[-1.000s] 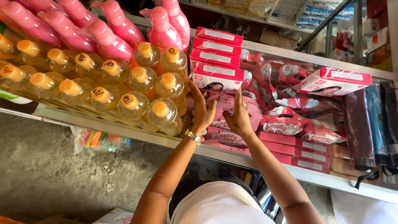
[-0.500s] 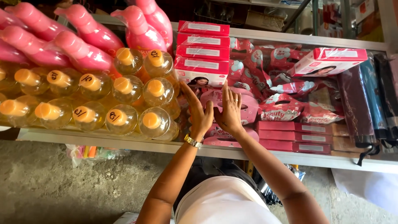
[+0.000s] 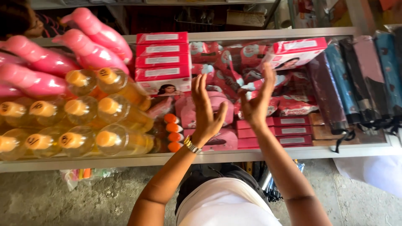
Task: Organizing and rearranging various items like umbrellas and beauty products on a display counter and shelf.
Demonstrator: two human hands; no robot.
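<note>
- At nine o'clock I see three rows of clear bottles (image 3: 111, 106) with yellow liquid and orange caps lying on the shelf (image 3: 259, 153); I count about ten caps, more may be cut off.
- Above them lie five or so pink bottles (image 3: 90, 52).
- At twelve o'clock stands a stack of four red boxes (image 3: 162, 60).
- My left hand (image 3: 206, 111) is released, fingers spread, holding nothing, over the pink packets (image 3: 220, 140).
- My right hand (image 3: 257, 102) is released too, empty, just beside the red-white pouches (image 3: 228, 62).
- I judge the arranging is mostly done here; nothing is in the hands now.
- At three o'clock lie about six folded umbrellas (image 3: 360, 79).
</note>
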